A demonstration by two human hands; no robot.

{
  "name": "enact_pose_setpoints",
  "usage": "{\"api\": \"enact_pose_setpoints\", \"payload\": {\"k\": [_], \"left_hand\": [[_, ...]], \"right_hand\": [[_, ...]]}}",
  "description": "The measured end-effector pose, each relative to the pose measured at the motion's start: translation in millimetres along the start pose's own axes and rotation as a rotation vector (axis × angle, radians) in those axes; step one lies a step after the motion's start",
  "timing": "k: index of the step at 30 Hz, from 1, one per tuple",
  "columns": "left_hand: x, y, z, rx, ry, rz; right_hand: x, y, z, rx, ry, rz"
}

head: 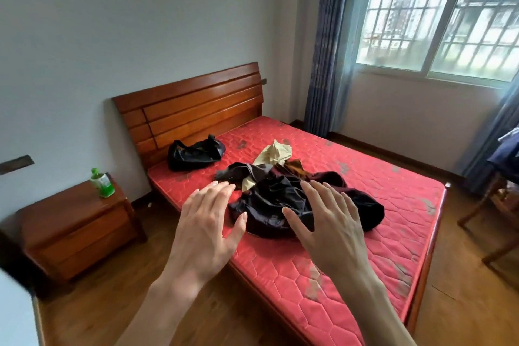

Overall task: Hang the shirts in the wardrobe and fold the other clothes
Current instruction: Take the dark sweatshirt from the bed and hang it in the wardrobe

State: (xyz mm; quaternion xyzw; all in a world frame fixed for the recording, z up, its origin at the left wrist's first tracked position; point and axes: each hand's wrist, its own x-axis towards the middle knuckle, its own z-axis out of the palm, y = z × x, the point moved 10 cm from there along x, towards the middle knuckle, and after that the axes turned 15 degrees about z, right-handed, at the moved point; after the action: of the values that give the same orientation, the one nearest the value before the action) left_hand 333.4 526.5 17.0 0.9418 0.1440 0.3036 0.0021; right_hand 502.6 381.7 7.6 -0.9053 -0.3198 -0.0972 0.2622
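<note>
Pale grey walls (140,22) enclose a room floored in brown wood planks (112,303). A reddish wooden bed with a slatted headboard (196,104) carries a bare red quilted mattress (351,247). At near left stands a matching wooden nightstand (75,233). Daylight comes through a barred sliding window (438,14) at far right, flanked by blue curtains (325,64). A wooden chair (494,219) sits at right.
</note>
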Motion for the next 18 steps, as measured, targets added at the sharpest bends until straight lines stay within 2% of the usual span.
{"api": "enact_pose_setpoints", "payload": {"k": [12,18], "left_hand": [[150,-76,103,-0.053,-0.029,0.02],[198,-99,146,-0.069,-0.067,0.022]], "right_hand": [[158,21,74,0.003,-0.007,0.065],[222,37,100,-0.019,-0.025,0.098]]}}
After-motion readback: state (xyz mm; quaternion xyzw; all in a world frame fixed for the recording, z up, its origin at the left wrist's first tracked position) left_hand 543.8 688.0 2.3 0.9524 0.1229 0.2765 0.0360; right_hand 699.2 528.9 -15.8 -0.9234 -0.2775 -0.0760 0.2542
